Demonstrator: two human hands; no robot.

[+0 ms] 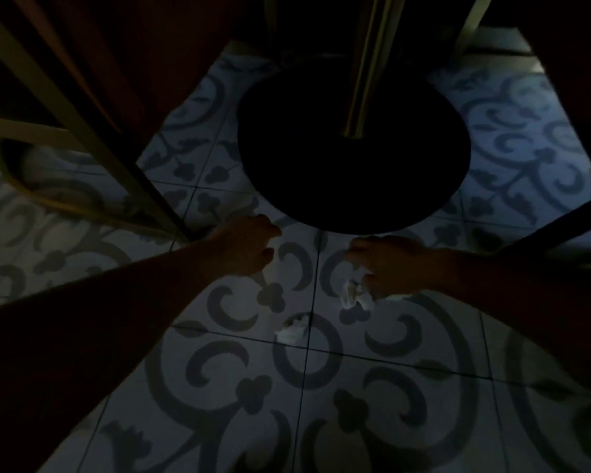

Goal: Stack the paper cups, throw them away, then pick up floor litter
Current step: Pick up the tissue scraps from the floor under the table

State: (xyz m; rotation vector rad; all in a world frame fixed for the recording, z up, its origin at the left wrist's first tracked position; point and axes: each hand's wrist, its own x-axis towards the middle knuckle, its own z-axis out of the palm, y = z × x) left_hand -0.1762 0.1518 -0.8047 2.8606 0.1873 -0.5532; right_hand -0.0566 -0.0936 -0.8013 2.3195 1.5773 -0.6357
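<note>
Head view, dim under the table: the right hand (389,264) reaches low to the tiled floor (406,387), fingers closing on a crumpled white scrap (354,293); whether it is fully gripped, I cannot tell. A second scrap (292,331) lies nearer, just left. The left hand (249,244) hovers loosely curled, holding nothing. Both scraps look light, soft and crushable: pinch anywhere on the bunched folds.

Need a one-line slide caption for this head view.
Under a dim table, right hand pinches crumpled paper off the patterned tile floor; another scrap lies nearby.
</note>
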